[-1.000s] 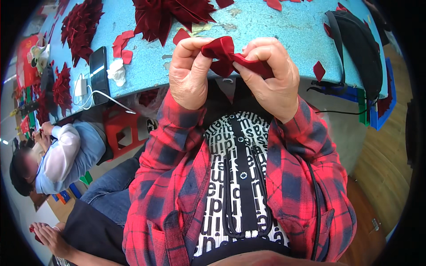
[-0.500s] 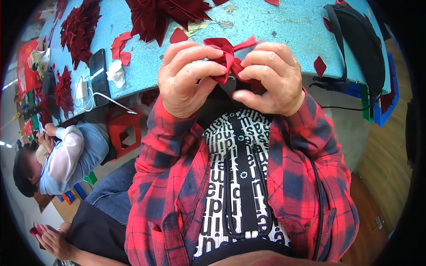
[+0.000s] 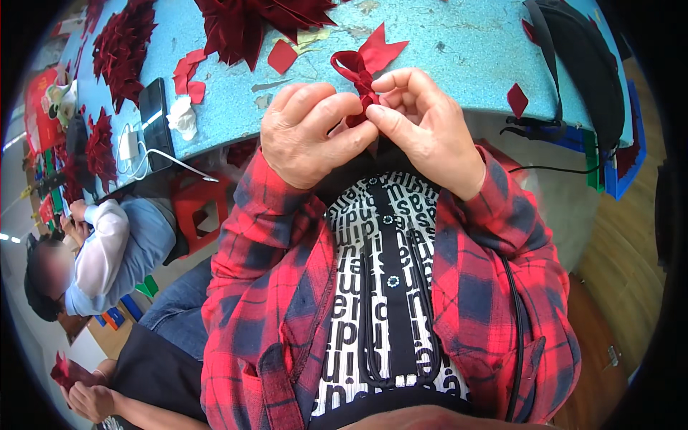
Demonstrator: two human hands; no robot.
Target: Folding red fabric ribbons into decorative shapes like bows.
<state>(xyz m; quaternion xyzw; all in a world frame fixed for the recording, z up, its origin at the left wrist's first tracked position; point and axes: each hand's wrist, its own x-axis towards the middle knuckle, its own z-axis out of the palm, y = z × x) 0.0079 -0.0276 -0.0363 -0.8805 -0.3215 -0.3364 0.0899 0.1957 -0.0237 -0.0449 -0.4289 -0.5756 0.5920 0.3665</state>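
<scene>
A red velvet bow (image 3: 366, 92) is held up between my two hands at the table's near edge. One loop of it stands up, and a tail with a notched end spreads to the upper right. My left hand (image 3: 312, 135) is closed on the bow's lower left part, fingers curled with their tips pressed to the fabric. My right hand (image 3: 436, 136) pinches the bow near its knot between thumb and forefinger, its other fingers bent behind. The lower part of the bow is hidden by my fingers.
On the blue table (image 3: 459, 64) lie dark red fabric bows (image 3: 244, 29), red diamond pieces (image 3: 282, 56), a phone (image 3: 155, 118), a white cable (image 3: 154, 154) and crumpled tissue (image 3: 182, 117). A black bag (image 3: 584, 72) sits at the right. Two co-workers are at the left.
The bow has turned in my hands, so its loop now stands upright and its tail spreads flat. My right thumb has moved up onto the knot, and my left fingers have shifted lower.
</scene>
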